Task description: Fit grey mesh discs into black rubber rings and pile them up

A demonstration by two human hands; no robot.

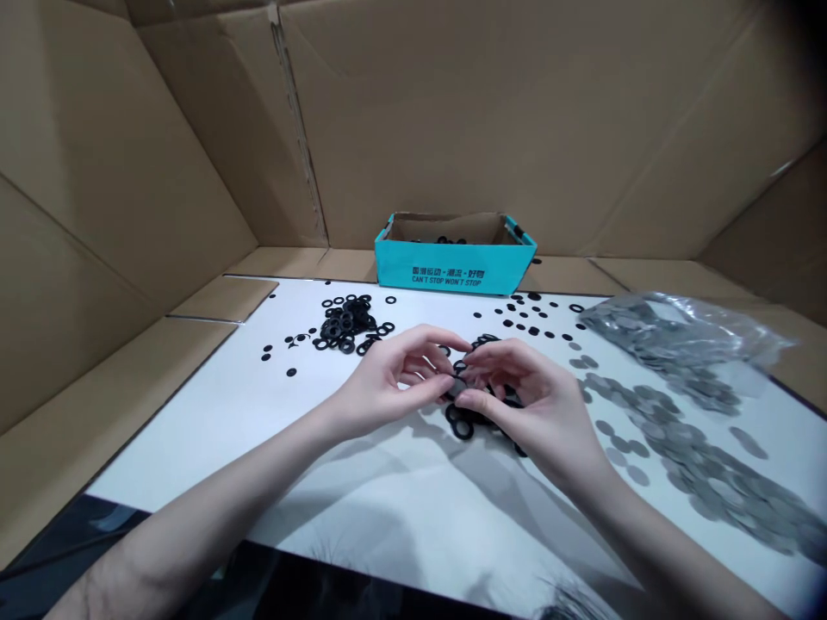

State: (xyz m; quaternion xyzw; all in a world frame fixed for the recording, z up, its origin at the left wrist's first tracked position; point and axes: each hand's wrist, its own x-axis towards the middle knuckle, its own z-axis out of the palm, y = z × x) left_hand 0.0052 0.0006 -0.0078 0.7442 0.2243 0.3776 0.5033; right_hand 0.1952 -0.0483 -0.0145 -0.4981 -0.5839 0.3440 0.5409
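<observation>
My left hand (pixel 413 370) and my right hand (pixel 510 383) meet over the middle of the white table. Between their thumbs and fingers they hold one black ring (pixel 457 387) with a grey disc in it, each hand gripping an opposite edge. Directly below and behind my hands lies a pile of black rings (pixel 463 428), partly hidden by my right hand. To the right spreads a long heap of thin grey discs (pixel 704 474). Another heap of black rings (pixel 345 323) lies off to the left.
At the back stands a turquoise box (pixel 456 267) with black pieces inside. A clear plastic bag (pixel 685 336) of grey discs rests at the right. Small black discs (pixel 522 329) are scattered in front of the box. Cardboard walls (pixel 491 112) enclose the table (pixel 213 430).
</observation>
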